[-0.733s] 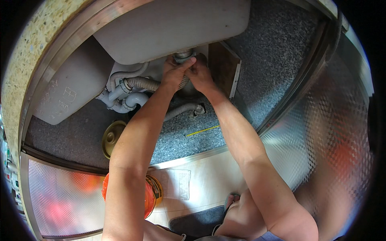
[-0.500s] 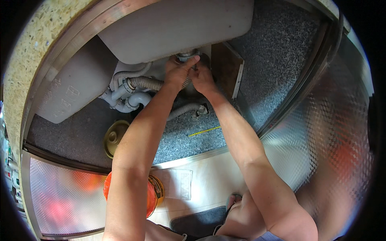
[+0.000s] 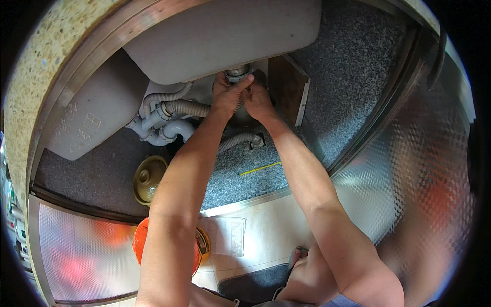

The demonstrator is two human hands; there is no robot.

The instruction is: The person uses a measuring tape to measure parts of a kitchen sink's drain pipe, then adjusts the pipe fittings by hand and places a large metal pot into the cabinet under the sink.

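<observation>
Both my hands reach up under a sink basin to its drain fitting, a ringed grey collar below the basin. My left hand curls round the fitting's lower left side, thumb laid across the front. Close against it, my right hand has its fingers bent round the right side. Palms and most fingertips are hidden behind the hands. A grey corrugated hose runs from the left behind my left wrist, and ribbed hose shows between the wrists.
White bent drain pipes lie to the left beneath a second basin. A brownish round lid-like piece rests on the cabinet floor, near a yellow strip. Another ribbed hose enters a floor hole. An orange container stands outside.
My hands have dropped slightly, and more of the drain fitting shows above them. My left forearm has shifted a little to the right.
</observation>
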